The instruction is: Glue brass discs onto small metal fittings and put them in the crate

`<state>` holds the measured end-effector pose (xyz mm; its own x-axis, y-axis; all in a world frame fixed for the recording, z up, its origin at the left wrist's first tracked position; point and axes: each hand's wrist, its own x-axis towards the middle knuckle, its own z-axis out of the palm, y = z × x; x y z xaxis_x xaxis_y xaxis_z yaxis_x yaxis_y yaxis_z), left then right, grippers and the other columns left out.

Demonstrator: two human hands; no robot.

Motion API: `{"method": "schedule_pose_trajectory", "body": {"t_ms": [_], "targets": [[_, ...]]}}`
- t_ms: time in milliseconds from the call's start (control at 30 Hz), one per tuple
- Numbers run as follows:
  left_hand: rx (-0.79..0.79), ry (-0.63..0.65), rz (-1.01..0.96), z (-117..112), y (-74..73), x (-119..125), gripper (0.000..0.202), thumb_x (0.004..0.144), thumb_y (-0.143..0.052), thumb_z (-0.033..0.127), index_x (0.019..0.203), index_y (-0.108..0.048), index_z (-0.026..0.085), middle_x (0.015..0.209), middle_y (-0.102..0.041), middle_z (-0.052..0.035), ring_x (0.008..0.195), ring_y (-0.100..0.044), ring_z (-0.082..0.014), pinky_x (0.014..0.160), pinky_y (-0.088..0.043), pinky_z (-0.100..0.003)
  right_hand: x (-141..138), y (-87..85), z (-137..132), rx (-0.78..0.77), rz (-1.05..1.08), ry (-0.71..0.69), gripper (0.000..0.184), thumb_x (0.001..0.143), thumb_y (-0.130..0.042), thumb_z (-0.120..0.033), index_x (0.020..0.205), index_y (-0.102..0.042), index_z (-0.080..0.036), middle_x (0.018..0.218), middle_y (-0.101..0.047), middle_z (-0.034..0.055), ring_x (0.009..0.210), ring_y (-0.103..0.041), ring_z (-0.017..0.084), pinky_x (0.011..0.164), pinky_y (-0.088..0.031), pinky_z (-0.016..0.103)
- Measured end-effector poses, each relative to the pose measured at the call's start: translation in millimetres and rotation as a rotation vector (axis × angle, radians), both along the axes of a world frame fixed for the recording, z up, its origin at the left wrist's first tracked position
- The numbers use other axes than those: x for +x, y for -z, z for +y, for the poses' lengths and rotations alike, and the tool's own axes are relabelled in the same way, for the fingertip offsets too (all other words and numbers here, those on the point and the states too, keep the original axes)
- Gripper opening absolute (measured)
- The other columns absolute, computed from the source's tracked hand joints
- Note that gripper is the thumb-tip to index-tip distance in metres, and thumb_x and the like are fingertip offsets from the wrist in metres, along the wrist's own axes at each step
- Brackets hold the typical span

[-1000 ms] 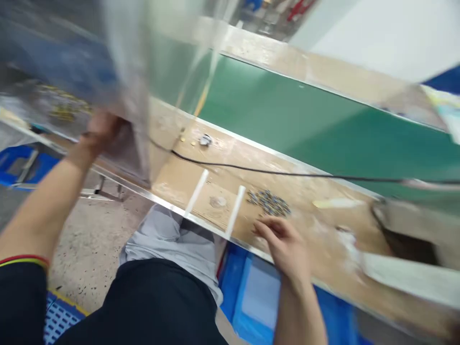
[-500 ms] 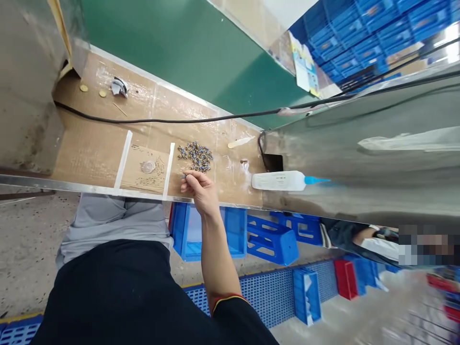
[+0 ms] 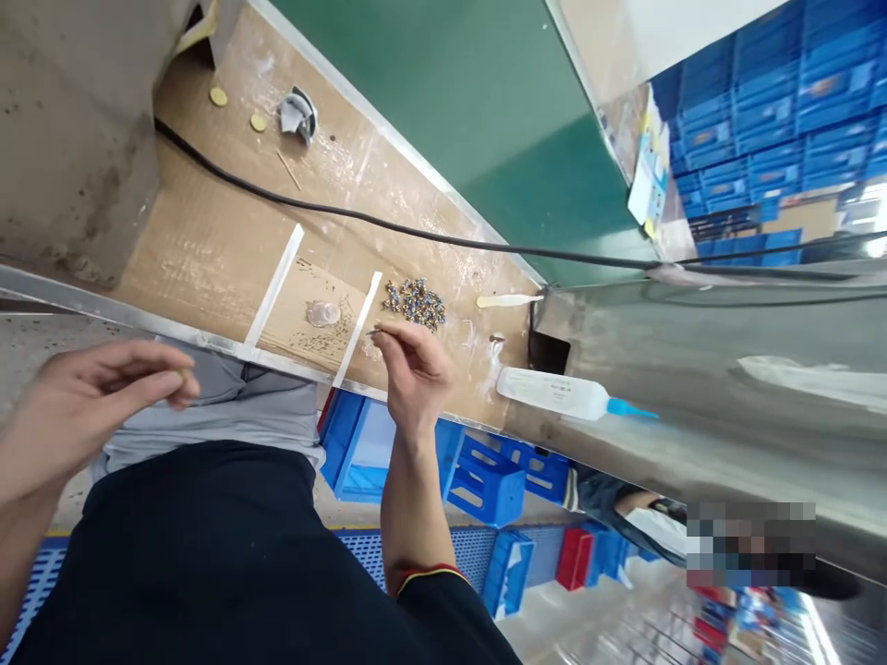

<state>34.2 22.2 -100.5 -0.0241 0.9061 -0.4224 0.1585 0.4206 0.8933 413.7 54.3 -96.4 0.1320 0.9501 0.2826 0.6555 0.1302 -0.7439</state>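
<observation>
My right hand (image 3: 418, 377) is over the cardboard-covered bench, thumb and forefinger pinched on a small dark metallic piece (image 3: 373, 332) whose kind is too small to tell. Just beyond it lies a heap of small blue and gold metal parts (image 3: 418, 303). On the left, my left hand (image 3: 115, 392) hovers before the bench edge, fingertips pressed together; a tiny yellowish spot shows there, too small to name. Between two white tape strips, a cardboard patch (image 3: 284, 342) bears scattered dark specks and a clear, roundish lump (image 3: 323, 314).
A white bottle with a blue nozzle (image 3: 554, 392) lies at the right. Behind are a flat wooden stick (image 3: 505, 300), a black cable (image 3: 360, 216) across the bench and a torn grey-white piece (image 3: 297, 115). Blue crates (image 3: 346, 443) stand below; another person (image 3: 644, 522) sits at right.
My left hand has come into view at the left. My right hand stays pinched near the heap. The whole view has turned, so the bench appears tilted differently.
</observation>
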Motion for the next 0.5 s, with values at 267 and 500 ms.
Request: {"method": "schedule_pose_trajectory", "body": {"t_ms": [267,500], "targets": [[0.175,0.023,-0.029,33,14.4,67,0.018,0.099,-0.089,0.039,0.115,-0.093,0.032,0.099,-0.09,-0.0002,0.082,-0.087,-0.0176,0.079,-0.071,-0.022,-31,-2.3,23,0.106,-0.089,-0.17,0.015,0.112,-0.074,-0.028,0.112,-0.088,-0.033,0.113,-0.088,0.0026,0.108,-0.086,0.024,0.101,-0.073,0.046],[0.183,-0.022,-0.088,34,22.2,69,0.018,0.099,-0.09,0.038,0.114,-0.092,0.028,0.098,-0.09,-0.0016,0.078,-0.087,-0.0184,0.077,-0.074,-0.024,-29,4.2,24,0.133,-0.081,-0.211,0.021,0.112,-0.074,-0.02,0.116,-0.088,-0.035,0.117,-0.089,0.0011,0.111,-0.086,0.022,0.103,-0.073,0.042]]}}
